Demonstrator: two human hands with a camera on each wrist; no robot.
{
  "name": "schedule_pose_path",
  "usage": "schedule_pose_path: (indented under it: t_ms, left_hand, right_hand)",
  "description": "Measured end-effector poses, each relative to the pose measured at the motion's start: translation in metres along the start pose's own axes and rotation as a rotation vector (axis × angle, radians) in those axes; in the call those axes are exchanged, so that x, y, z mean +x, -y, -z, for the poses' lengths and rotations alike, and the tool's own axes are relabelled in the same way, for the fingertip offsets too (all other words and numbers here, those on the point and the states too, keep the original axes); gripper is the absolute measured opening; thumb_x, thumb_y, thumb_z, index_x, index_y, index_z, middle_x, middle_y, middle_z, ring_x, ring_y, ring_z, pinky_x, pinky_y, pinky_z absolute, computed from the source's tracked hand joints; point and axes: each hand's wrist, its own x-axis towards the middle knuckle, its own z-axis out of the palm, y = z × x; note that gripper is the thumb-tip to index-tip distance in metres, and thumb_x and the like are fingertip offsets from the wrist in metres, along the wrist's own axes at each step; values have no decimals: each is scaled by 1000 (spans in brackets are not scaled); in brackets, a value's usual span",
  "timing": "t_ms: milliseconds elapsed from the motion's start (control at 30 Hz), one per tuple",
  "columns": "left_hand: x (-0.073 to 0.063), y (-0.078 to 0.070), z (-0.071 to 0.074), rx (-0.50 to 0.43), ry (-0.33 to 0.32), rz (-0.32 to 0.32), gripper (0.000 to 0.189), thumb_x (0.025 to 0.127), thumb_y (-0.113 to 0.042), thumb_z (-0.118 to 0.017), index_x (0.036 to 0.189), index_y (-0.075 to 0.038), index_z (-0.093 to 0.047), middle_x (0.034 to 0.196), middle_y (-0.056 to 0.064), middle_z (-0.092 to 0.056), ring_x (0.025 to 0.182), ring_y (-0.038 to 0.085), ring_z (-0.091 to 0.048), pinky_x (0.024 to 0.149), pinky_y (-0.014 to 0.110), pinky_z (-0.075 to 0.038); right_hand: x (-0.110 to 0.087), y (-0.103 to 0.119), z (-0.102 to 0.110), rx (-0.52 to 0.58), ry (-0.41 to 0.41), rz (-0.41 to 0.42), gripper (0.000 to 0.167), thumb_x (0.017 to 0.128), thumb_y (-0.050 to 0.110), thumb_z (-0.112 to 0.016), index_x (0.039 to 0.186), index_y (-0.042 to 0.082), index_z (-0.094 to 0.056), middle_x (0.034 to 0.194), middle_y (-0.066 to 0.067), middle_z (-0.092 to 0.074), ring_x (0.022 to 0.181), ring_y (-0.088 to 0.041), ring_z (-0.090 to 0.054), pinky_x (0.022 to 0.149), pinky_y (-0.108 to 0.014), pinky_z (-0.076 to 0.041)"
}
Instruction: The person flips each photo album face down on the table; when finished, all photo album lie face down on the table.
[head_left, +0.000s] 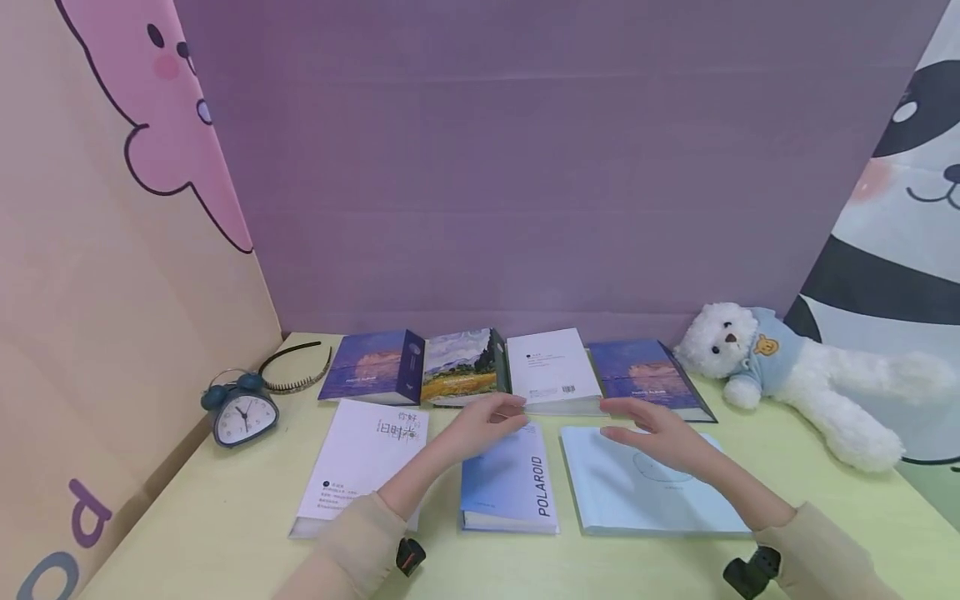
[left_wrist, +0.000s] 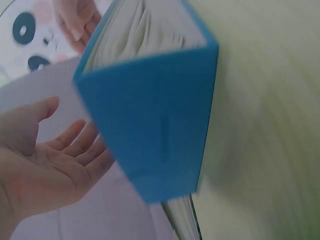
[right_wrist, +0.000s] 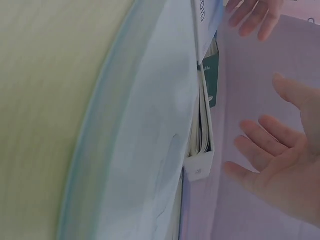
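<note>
My left hand (head_left: 480, 423) hovers above the blue POLAROID album (head_left: 506, 487), fingers loosely bent and nothing in them. Above the pale blue album (head_left: 660, 492) floats my right hand (head_left: 663, 435), with its thumb apart from its fingers. Between the hands' fingertips, farther back, lies a white book (head_left: 553, 367) with a barcode. The left wrist view shows the left palm (left_wrist: 60, 160) beside a bright blue album spine (left_wrist: 150, 130). In the right wrist view the right palm (right_wrist: 285, 160) faces up, apart from the pale album (right_wrist: 145, 130).
Beside the white book lie a landscape-painting album (head_left: 463, 367) and two purple photo albums (head_left: 371, 367) (head_left: 641, 371). A white book (head_left: 360, 467) is front left. An alarm clock (head_left: 243, 412) and headband (head_left: 296, 385) sit left; a plush bear (head_left: 780, 367) lies right.
</note>
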Motion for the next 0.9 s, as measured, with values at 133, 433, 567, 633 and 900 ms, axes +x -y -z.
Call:
schedule_pose_path:
  t_ms: [133,433,567,633,900]
  left_hand:
    - [3,-7,-14,54,28,3,44,94,-36,-56,131,-12,-55,116,2,-65,110,18,-60,92,32,-50]
    - [5,-21,-42,91,155,22,45,95,-38,-53,132,-12,-54,117,3,-65,110,16,-60,88,28,-51]
    - [3,-25,-50,97,210,64,46,94,-39,-54,133,-14,-53,121,4,-64,111,16,-59,86,29,-51]
    - [2,-26,-53,120,223,79,47,94,-38,-54,134,-14,-52,123,4,-63,113,17,-59,88,30,-51]
    - [0,-29,-61,305,345,119,50,95,-40,-51,139,-16,-46,130,-2,-59,120,13,-55,97,31,-46]
  right_hand:
    - [-11,-6,5,-6,11,1,52,94,33,-57,135,3,-48,135,-17,-52,127,-39,-45,101,-52,-39]
    - [-32,-19,1,39,116,-55,51,93,32,-59,133,2,-49,133,-17,-54,123,-39,-49,94,-40,-49]
    - [-39,-18,-3,18,144,-32,50,92,32,-60,131,3,-52,131,-16,-56,121,-38,-51,94,-37,-49]
    - [-43,-16,-6,-9,145,-11,49,91,33,-61,130,4,-54,131,-15,-56,120,-38,-51,94,-34,-50]
    - [-53,-8,-22,-110,99,17,52,87,37,-66,128,7,-57,131,-15,-56,120,-40,-49,90,-34,-51]
